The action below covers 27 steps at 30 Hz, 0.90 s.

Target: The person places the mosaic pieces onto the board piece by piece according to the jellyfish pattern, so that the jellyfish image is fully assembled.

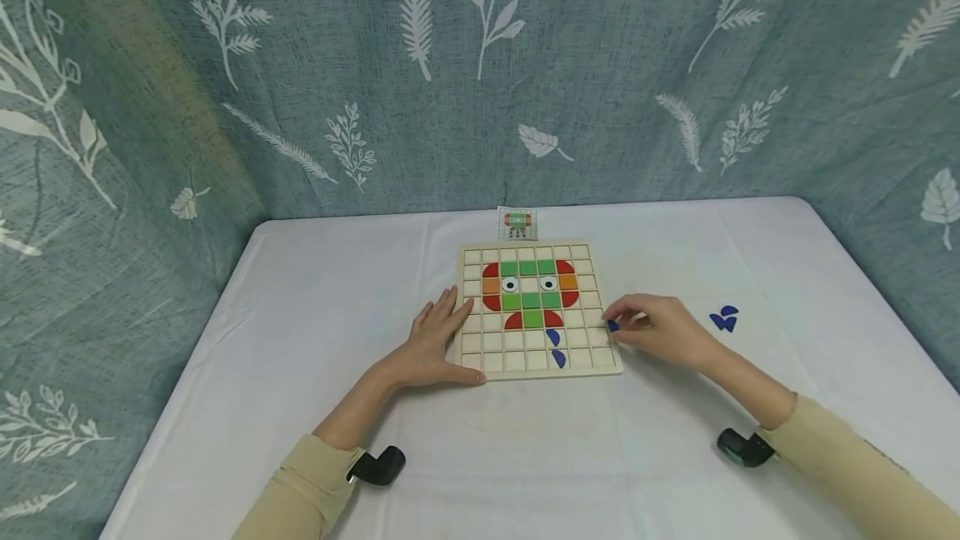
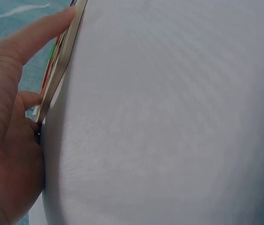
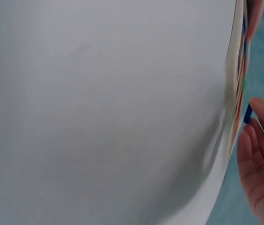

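Observation:
A wooden grid board (image 1: 498, 363) lies on the table, with red, green and orange pieces and two eye tiles set in a face-like pattern. Two blue pieces (image 1: 558, 358) sit in its squares below the pattern. My left hand (image 1: 433, 350) rests at the board's left edge, fingers spread, the thumb along the front corner. In the left wrist view the thumb (image 2: 52, 28) touches the board's rim. Beside the right edge, my right hand (image 1: 660, 327) pinches a blue piece (image 3: 248, 114) between thumb and fingertips.
Several loose blue pieces (image 1: 724, 319) lie on the white tablecloth (image 1: 525, 457) to the right. A small picture card (image 1: 517, 224) with a similar coloured figure is behind the board. A teal leaf-patterned curtain (image 1: 465, 140) hangs at the back and sides.

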Tool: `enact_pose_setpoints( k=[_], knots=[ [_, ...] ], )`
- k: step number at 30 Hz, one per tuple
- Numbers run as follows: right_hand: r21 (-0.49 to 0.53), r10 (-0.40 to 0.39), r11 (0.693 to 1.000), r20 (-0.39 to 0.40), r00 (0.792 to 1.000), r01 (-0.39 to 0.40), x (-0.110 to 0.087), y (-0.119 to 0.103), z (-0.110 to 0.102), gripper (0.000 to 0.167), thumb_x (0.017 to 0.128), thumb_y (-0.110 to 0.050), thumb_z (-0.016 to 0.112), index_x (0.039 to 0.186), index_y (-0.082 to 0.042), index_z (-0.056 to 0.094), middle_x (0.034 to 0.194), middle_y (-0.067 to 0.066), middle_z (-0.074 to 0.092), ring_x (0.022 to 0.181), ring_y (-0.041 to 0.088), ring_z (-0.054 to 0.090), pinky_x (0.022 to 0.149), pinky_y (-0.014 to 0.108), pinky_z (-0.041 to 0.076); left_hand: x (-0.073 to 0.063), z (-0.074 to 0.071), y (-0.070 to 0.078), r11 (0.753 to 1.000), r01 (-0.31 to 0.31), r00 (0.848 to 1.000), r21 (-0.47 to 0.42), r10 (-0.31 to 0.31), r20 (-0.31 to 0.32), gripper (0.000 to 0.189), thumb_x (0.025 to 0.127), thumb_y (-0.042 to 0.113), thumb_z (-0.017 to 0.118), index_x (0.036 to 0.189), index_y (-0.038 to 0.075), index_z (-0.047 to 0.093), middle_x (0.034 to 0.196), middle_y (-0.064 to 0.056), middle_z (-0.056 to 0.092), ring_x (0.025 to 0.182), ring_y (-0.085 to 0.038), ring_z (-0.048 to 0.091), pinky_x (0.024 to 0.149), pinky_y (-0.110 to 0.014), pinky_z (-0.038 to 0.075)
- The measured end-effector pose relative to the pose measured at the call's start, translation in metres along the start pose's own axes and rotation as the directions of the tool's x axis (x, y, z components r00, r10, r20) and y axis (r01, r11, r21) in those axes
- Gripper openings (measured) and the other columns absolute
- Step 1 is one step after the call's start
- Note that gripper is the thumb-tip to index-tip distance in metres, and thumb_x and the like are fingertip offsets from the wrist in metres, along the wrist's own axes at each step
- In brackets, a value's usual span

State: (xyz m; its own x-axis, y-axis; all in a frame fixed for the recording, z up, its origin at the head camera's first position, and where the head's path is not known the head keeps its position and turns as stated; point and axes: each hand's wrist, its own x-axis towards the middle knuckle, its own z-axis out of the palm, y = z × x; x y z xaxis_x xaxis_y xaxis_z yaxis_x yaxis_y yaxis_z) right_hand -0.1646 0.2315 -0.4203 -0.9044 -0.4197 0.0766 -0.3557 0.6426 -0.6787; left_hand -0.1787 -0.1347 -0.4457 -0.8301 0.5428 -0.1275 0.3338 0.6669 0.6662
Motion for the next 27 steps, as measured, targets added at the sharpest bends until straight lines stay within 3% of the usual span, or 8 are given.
enact_pose_setpoints(
  k=[5, 12, 27],
  knots=[
    [0.059, -0.078, 0.996, 0.079, 0.994, 0.074, 0.025, -0.031, 0.030, 0.023, 0.084, -0.009, 0.076, 0.107, -0.007, 0.070, 0.099, 0.000, 0.068, 0.088, 0.013, 0.060, 0.078, 0.026, 0.055, 0.000, 0.000, 0.000, 1.000, 0.005, 1.000, 0.007, -0.005, 0.002, 0.116, 0.071, 0.049, 0.083, 0.156, 0.007, 0.017, 0.163, -0.014, -0.005, 0.149, -0.025, -0.009, 0.117, -0.047, -0.005],
    [-0.021, -0.174, 0.984, 0.126, 0.977, 0.178, 0.047, -0.047, 0.055, 0.025, 0.085, -0.014, 0.077, 0.108, -0.007, 0.070, 0.092, -0.003, 0.067, 0.079, 0.009, 0.056, 0.068, 0.024, 0.051, -0.001, -0.002, 0.001, 1.000, 0.017, 1.000, 0.004, -0.017, 0.009, 0.115, 0.072, 0.049, 0.083, 0.157, 0.008, 0.017, 0.163, -0.013, -0.005, 0.149, -0.025, -0.009, 0.118, -0.046, -0.005],
    [-0.007, -0.142, 0.990, 0.126, 0.982, 0.144, 0.050, -0.048, 0.057, 0.024, 0.084, -0.015, 0.078, 0.106, -0.008, 0.071, 0.093, -0.003, 0.067, 0.081, 0.008, 0.059, 0.071, 0.024, 0.052, 0.000, -0.001, 0.000, 1.000, 0.010, 1.000, -0.008, -0.010, 0.007, 0.116, 0.071, 0.049, 0.083, 0.156, 0.007, 0.017, 0.163, -0.014, -0.005, 0.149, -0.026, -0.009, 0.117, -0.048, -0.005]
  ],
)
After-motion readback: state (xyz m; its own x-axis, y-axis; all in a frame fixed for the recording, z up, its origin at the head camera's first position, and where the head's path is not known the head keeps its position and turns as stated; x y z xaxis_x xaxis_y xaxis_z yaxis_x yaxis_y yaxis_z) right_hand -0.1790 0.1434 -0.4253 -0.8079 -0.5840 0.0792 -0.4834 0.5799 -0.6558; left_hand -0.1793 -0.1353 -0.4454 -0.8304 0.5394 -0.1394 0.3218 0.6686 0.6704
